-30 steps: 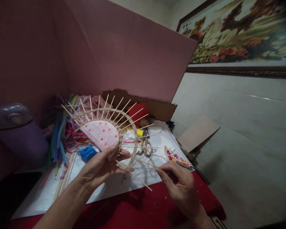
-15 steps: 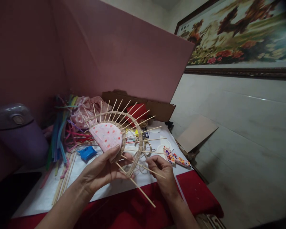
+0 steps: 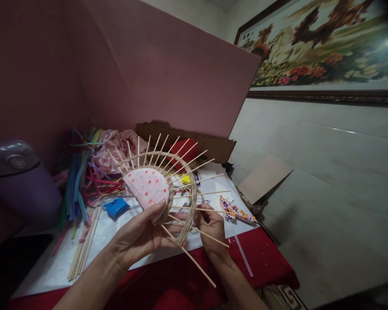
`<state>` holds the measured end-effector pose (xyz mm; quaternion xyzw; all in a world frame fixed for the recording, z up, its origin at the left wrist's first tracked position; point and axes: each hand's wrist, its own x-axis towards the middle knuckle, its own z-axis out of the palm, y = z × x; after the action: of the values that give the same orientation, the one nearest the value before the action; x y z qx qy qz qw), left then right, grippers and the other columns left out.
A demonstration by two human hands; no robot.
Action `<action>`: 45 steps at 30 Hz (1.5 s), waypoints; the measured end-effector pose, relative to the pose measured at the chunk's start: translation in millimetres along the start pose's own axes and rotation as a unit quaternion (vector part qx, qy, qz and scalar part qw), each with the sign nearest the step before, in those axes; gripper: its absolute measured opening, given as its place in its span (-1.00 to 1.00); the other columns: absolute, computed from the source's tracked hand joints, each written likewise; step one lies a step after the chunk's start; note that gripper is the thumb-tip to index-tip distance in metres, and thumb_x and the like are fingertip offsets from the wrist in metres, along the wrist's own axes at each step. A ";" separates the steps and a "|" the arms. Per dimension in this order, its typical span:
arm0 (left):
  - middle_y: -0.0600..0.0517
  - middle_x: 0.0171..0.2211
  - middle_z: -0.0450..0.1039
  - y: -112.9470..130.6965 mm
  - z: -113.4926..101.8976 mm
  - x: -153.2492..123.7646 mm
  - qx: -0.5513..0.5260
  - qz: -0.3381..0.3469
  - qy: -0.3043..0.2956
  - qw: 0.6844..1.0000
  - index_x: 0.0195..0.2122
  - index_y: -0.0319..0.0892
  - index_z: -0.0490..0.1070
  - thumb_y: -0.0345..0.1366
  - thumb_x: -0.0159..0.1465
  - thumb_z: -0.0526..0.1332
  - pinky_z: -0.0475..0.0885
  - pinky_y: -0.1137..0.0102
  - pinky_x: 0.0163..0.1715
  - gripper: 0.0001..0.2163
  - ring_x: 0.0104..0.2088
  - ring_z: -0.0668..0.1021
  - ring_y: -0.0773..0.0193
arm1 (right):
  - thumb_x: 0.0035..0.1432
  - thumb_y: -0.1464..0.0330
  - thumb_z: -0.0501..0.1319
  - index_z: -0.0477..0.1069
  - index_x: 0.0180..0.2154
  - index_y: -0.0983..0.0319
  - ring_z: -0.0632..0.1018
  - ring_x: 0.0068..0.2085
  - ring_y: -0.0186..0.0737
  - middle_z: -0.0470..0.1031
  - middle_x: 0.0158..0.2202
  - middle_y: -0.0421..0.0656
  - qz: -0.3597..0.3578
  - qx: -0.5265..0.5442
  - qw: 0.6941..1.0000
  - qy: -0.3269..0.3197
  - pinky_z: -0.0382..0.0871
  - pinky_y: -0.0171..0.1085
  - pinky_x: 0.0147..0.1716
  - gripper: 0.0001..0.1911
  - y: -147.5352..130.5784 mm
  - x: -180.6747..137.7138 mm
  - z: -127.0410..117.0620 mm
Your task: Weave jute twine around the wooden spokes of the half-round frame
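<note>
My left hand (image 3: 142, 234) grips a half-round woven piece near its lower end, thumb on top and fingers beneath. Its centre is a half-disc of pink dotted cloth (image 3: 148, 185), edged with twine. Thin wooden sticks (image 3: 197, 265) fan out from it, and a separate band of woven twine (image 3: 193, 185) crosses them farther out. Just right of that band, my right hand (image 3: 211, 230) is closed in a pinch on a strand of twine, among the lower sticks. Its fingertips are partly hidden behind a stick and the band.
A blue packet (image 3: 116, 207) and loose sticks (image 3: 84, 245) lie on the white sheet (image 3: 48, 273). Farther left are colourful fuzzy stems (image 3: 79, 185) and a purple tumbler (image 3: 22, 189). Flower-patterned pieces (image 3: 228, 211) lie to the right; a cardboard strip (image 3: 213, 148) stands behind.
My right hand has shifted left and slightly down, closer to the outer twine band. The woven piece has moved slightly right in view, still in my left hand.
</note>
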<state>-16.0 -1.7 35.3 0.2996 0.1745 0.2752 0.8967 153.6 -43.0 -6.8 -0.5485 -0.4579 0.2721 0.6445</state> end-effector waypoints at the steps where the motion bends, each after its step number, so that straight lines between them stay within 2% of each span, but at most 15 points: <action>1: -0.25 -0.23 0.51 -0.3 0.2 0.0 -0.005 0.001 -0.001 1.000 -0.23 -0.36 0.47 -0.29 0.25 0.11 0.51 0.08 -0.36 -0.76 -0.30 0.58 -0.03 | 0.03 0.19 0.21 0.36 -0.47 0.27 0.32 -0.58 -0.36 0.25 -0.67 -0.29 -0.004 -0.002 1.000 -0.007 0.24 -0.37 -0.56 -0.75 -0.3 -0.7 0.4; 4: -0.23 -0.26 0.53 -1.9 -0.8 0.1 -0.019 -0.005 0.007 1.000 -0.23 -0.36 0.47 -0.33 0.25 0.10 0.52 0.17 -0.39 -0.78 -0.33 0.59 0.05 | 0.07 0.19 0.19 0.37 -0.45 0.27 0.37 -0.53 -0.33 0.31 -0.62 -0.25 -0.002 -0.001 1.000 -0.029 0.29 -0.36 -0.53 -0.74 -0.9 -3.5 2.3; 7: -0.19 -0.30 0.55 -3.3 -2.2 0.6 -0.030 -0.003 0.020 0.999 -0.27 -0.35 0.48 -0.43 0.20 0.14 0.51 0.28 -0.40 -0.85 -0.34 0.58 0.12 | 0.08 0.18 0.19 0.39 -0.42 0.28 0.41 -0.48 -0.31 0.41 -0.51 -0.18 -0.007 -0.002 1.000 -0.027 0.32 -0.35 -0.48 -0.73 0.5 -5.1 4.8; 10: -0.18 -0.31 0.55 -3.3 -1.7 0.7 -0.025 0.001 0.018 1.000 -0.28 -0.37 0.48 -0.48 0.16 0.15 0.50 0.33 -0.41 -0.85 -0.36 0.58 0.17 | 0.09 0.18 0.19 0.41 -0.39 0.29 0.42 -0.45 -0.31 0.43 -0.48 -0.17 -0.020 -0.018 0.999 -0.030 0.33 -0.35 -0.45 -0.73 2.5 -4.8 5.7; 12: -0.18 -0.31 0.55 -3.1 -0.3 0.5 -0.023 -0.002 0.003 1.000 -0.26 -0.38 0.48 -0.49 0.18 0.14 0.50 0.30 -0.37 -0.84 -0.36 0.58 0.16 | 0.11 0.18 0.17 0.40 -0.39 0.28 0.42 -0.46 -0.32 0.44 -0.48 -0.18 -0.021 -0.028 0.999 -0.039 0.32 -0.35 -0.45 -0.73 2.6 -4.2 5.0; 18: -0.17 -0.23 0.54 -4.8 2.5 0.7 -0.007 0.026 -0.025 0.999 -0.11 -0.31 0.41 -0.53 0.19 0.11 0.42 0.09 -0.14 -0.74 -0.17 0.55 0.01 | 0.12 0.23 0.16 0.40 -0.42 0.28 0.43 -0.45 -0.30 0.46 -0.48 -0.17 -0.039 -0.053 0.997 -0.038 0.33 -0.34 -0.42 -0.77 -2.5 -2.9 1.9; 21: -0.19 -0.23 0.53 -5.9 1.8 0.9 0.001 0.027 -0.035 0.999 -0.05 -0.32 0.36 -0.53 0.17 0.13 0.40 0.15 -0.11 -0.70 -0.20 0.57 0.03 | 0.12 0.24 0.16 0.40 -0.44 0.28 0.39 -0.51 -0.33 0.43 -0.53 -0.18 -0.037 -0.052 0.997 -0.040 0.29 -0.36 -0.49 -0.76 -3.2 -1.7 1.4; 25: -0.18 -0.24 0.53 -6.4 -0.3 0.9 0.011 0.040 -0.036 0.999 0.02 -0.28 0.30 -0.54 0.14 0.14 0.41 0.19 -0.12 -0.61 -0.26 0.59 0.07 | 0.06 0.22 0.22 0.37 -0.49 0.26 0.28 -0.60 -0.40 0.29 -0.64 -0.30 -0.011 -0.036 0.998 -0.049 0.18 -0.40 -0.60 -0.76 -3.5 3.6 -7.3; 28: -0.18 -0.24 0.52 -5.1 -3.4 1.2 0.024 0.055 -0.024 0.998 0.05 -0.26 0.28 -0.54 0.14 0.14 0.42 0.15 -0.14 -0.59 -0.24 0.58 0.02 | 0.02 0.23 0.26 0.38 -0.50 0.26 0.31 -0.56 -0.40 0.31 -0.61 -0.29 -0.015 -0.044 0.996 -0.071 0.19 -0.40 -0.56 -0.77 -5.6 10.4 -24.6; 31: -0.18 -0.24 0.52 -2.5 -6.0 2.1 0.030 0.063 -0.019 0.997 0.06 -0.24 0.26 -0.55 0.13 0.14 0.45 0.16 -0.22 -0.56 -0.24 0.58 -0.01 | 0.02 0.25 0.26 0.39 -0.51 0.27 0.35 -0.49 -0.36 0.35 -0.55 -0.25 -0.049 -0.073 0.991 -0.103 0.22 -0.38 -0.49 -0.78 -8.8 16.5 -46.2; 36: -0.18 -0.27 0.52 -0.2 -7.1 3.6 0.038 0.054 -0.010 0.998 0.07 -0.23 0.24 -0.57 0.14 0.13 0.47 0.19 -0.26 -0.56 -0.29 0.58 0.09 | 0.13 0.30 0.17 0.39 -0.47 0.25 0.35 -0.45 -0.31 0.36 -0.50 -0.21 -0.136 -0.169 0.969 -0.118 0.21 -0.34 -0.46 -0.81 -18.7 18.1 -73.7; 41: -0.17 -0.27 0.52 -2.2 -7.9 3.5 0.048 0.032 0.015 0.998 0.08 -0.23 0.25 -0.56 0.14 0.14 0.47 0.17 -0.25 -0.56 -0.26 0.58 0.05 | 0.18 0.36 0.12 0.37 -0.43 0.22 0.41 -0.37 -0.26 0.39 -0.44 -0.17 -0.226 -0.261 0.934 -0.087 0.25 -0.30 -0.38 -0.85 -33.8 16.3 -80.0; 45: -0.17 -0.29 0.52 -2.7 -7.0 2.5 0.050 0.029 0.004 0.998 0.06 -0.26 0.27 -0.56 0.13 0.15 0.47 0.21 -0.29 -0.57 -0.28 0.58 0.05 | 0.19 0.38 0.11 0.38 -0.37 0.21 0.44 -0.34 -0.25 0.41 -0.41 -0.15 -0.284 -0.333 0.897 -0.062 0.26 -0.29 -0.35 -0.89 -42.5 16.0 -75.7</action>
<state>-16.4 1.0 28.0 0.3478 0.1827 0.2937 0.8714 221.3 -74.6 40.0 -0.5596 -0.6971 -0.0575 0.4446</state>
